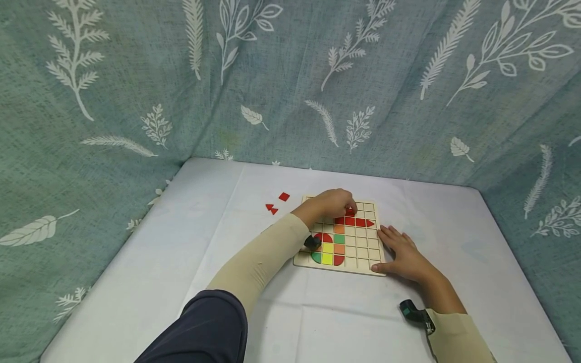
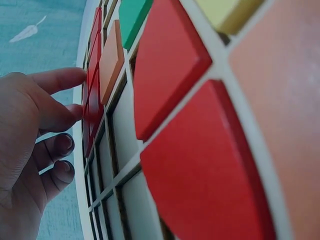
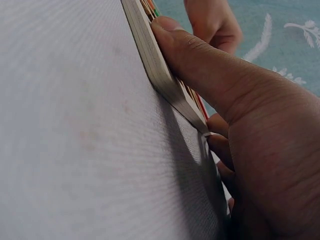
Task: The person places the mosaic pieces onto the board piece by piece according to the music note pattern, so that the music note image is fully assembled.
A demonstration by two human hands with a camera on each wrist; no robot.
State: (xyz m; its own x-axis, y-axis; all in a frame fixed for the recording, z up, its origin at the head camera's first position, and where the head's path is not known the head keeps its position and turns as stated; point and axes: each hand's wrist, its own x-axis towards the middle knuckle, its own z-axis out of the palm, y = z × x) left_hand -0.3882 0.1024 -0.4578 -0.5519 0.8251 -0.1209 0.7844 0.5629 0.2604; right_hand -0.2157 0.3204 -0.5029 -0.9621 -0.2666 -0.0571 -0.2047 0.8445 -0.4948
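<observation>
A pale wooden grid board [image 1: 363, 247] lies on the table, part filled with red, orange, green and yellow tiles. Over its far part, my left hand [image 1: 333, 202] pinches a small red tile [image 1: 350, 212] between thumb and index finger, low at the grid; the other fingers curl loosely in the left wrist view. The tile's exact shape is mostly hidden. At the board's near right corner, my right hand [image 1: 406, 257] rests with fingers spread along the side. Its thumb [image 3: 185, 45] presses on the board's edge in the right wrist view.
Left of the board lie a loose red square tile [image 1: 284, 196] and two small red triangles [image 1: 269, 206]. A white cloth [image 1: 254, 322] covers the table. Leaf-patterned green curtains [image 1: 290, 91] enclose the back and sides. Black cameras [image 1: 412, 311] sit at both wrists.
</observation>
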